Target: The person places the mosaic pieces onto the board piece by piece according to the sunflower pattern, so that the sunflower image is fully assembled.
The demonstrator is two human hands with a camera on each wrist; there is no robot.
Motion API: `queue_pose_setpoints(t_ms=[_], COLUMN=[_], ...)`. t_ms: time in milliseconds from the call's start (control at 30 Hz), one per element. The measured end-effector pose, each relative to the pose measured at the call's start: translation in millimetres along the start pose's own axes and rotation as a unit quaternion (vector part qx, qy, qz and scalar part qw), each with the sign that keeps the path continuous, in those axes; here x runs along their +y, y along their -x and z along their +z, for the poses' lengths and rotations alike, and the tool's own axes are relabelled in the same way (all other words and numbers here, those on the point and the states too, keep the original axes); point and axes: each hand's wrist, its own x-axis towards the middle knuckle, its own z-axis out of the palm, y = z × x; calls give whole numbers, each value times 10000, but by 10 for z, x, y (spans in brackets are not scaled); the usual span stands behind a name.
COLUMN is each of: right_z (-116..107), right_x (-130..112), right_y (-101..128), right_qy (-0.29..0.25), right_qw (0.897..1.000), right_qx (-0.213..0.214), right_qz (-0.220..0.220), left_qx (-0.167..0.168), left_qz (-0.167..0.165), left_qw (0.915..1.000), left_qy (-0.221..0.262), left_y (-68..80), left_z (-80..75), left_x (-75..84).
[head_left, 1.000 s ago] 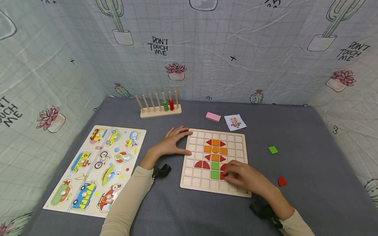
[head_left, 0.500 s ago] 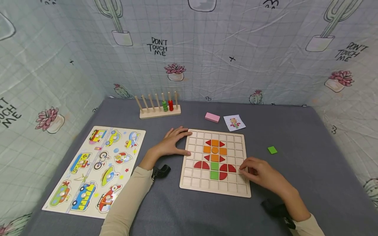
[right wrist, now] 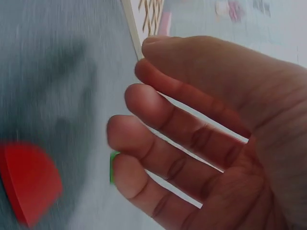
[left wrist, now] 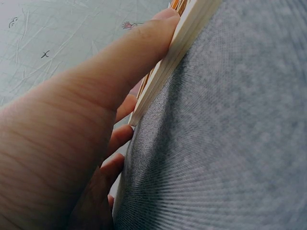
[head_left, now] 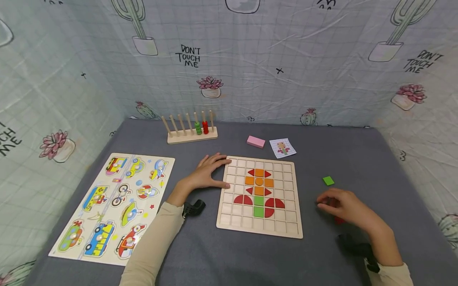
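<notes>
My left hand point(head_left: 205, 174) is spread at the left edge of a wooden grid board point(head_left: 286, 188), thumb and a fingertip touching its rim. In the left wrist view the thumb point(left wrist: 144, 43) presses against the board's side. Red, orange and green flat shapes lie in a figure on the grid, with red quarter-circles point(head_left: 279, 203) right of the green squares point(head_left: 258, 211). My right hand point(head_left: 345, 204) is over the cloth right of the board, fingers loosely bent, holding nothing. A loose red quarter-circle piece point(right wrist: 31, 184) lies near its fingers, partly hidden in the head view.
A green square piece point(head_left: 328, 180) lies beyond my right hand. Behind the board are a pattern card point(head_left: 282, 148) and a pink block point(head_left: 255, 142). A peg stand point(head_left: 192, 136) with green and red beads is at the back left. A vehicle puzzle board point(head_left: 136, 214) lies left.
My right hand has left the red quarter-circle on the board and moved right, over the cloth beside the loose red piece. My left hand stays at the board's edge.
</notes>
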Motion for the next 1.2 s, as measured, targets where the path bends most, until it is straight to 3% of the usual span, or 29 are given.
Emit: queue_pose_setpoints(t_ms=[167, 367, 533, 800, 967, 1133, 1200], right_z=[-92, -227, -278, -264, -234, -137, -94], right_x=[158, 299, 327, 320, 308, 301, 284], right_y=[90, 210, 264, 250, 197, 172, 156], right_qy=[65, -343, -561, -840, -777, -484, -337], right_qw=[9999, 9964, 9887, 9828, 9858, 9962, 9979], right_qx=[-74, -655, -1034, -1302, -1237, -672, -486], right_qz=[57, 413, 928, 1003, 827, 286, 272], left_qx=[10, 14, 20, -10, -22, -14, -32], left_qz=[-19, -28, -31, -76, -132, -120, -107], left_qw=[10000, 10000, 10000, 10000, 9999, 9999, 9999], left_qy=[-54, -43, -32, -45, -29, -18, -24], left_y=[6, -3, -5, 2, -7, -8, -5], left_z=[-5, -1, 3, -11, -11, -6, -9], left_x=[2, 12, 8, 5, -4, -13, -5])
